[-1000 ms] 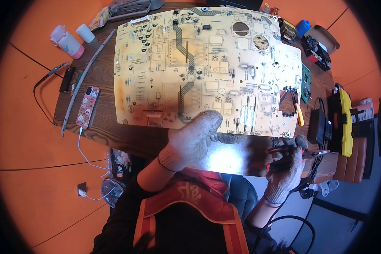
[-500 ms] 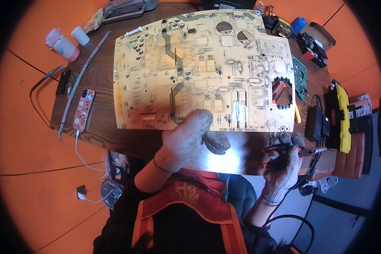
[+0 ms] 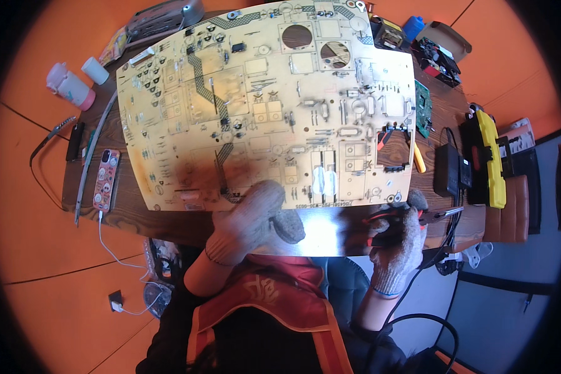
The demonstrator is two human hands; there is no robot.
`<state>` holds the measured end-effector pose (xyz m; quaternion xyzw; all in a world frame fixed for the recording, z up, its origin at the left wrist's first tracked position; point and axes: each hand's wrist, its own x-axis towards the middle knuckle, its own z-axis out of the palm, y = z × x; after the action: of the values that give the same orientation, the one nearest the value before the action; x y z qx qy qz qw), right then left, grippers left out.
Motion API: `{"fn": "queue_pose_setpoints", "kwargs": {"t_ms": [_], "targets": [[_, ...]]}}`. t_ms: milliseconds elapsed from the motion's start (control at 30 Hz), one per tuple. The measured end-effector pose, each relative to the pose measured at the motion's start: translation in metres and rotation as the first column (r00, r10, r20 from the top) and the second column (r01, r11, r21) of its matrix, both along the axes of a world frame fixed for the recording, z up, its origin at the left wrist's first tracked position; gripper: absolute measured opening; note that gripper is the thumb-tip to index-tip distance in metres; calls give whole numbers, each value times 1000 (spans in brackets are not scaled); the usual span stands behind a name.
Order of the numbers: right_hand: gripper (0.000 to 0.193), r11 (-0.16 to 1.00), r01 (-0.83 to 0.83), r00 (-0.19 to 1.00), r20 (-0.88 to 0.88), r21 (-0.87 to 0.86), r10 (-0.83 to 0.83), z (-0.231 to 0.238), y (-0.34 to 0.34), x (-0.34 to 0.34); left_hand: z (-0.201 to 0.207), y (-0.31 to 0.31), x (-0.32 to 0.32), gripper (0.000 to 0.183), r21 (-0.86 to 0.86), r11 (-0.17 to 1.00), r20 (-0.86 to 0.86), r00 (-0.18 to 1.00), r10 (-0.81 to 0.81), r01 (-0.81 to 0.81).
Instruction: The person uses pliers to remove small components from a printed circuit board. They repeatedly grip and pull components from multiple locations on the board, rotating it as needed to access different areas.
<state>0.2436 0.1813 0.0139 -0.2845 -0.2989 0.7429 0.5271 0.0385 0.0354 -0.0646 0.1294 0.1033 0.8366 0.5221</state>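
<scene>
A large cream circuit board (image 3: pixel 280 146) with scorch-brown patches, two round cut-outs and one square opening fills the middle. At its lower edge my left hand (image 3: pixel 246 218), in a pale knit glove with grey palm, is closed on the board; the fingers lie over its face, and one grey digit shows below the edge. To the right, below the board's corner, my gloved right hand (image 3: pixel 402 246) is closed around pliers (image 3: pixel 380 218) with red-and-black handles. The metal end of the pliers points right. Part of the handles is hidden by the fingers.
On the wooden table (image 3: pixel 131 215) are a phone (image 3: pixel 106 181) with a white cable, a grey strip (image 3: pixel 93 159), a bottle (image 3: pixel 71 88) and a white cup (image 3: pixel 95 71). At right are a green circuit board (image 3: pixel 423 109), a black power adapter (image 3: pixel 446 169) and a yellow case (image 3: pixel 489 156).
The cream board looks larger and has shifted left, its lower edge further down the view and slightly tilted. Both hands appear further left, and the surroundings have shifted too.
</scene>
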Motion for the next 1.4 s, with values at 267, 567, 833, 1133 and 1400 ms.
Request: {"fn": "queue_pose_setpoints", "kwargs": {"t_ms": [267, 567, 833, 1133, 1400], "targets": [[32, 1000, 25, 996, 91, 0, -25, -1, 0, 1, 23, 0, 14, 58, -334, 876, -559, 822, 113, -348], [35, 997, 57, 990, 125, 53, -63, 4, -4, -3, 41, 4, 18, 38, -216, 926, -256, 934, 251, -308], [38, 999, 7, 991, 132, 50, -13, 3, -2, 3, 42, 12, 14, 41, -2, 848, -533, 718, 447, -530], [37, 997, -58, 996, 70, 42, 55, 3, -2, 4, 15, -10, -4, 39, -115, 934, -407, 874, 266, -338], [36, 999, -49, 995, 82, 10, 48, 2, -4, 1, 22, -20, 1, 37, -43, 660, -985, -79, -154, -750]]}}
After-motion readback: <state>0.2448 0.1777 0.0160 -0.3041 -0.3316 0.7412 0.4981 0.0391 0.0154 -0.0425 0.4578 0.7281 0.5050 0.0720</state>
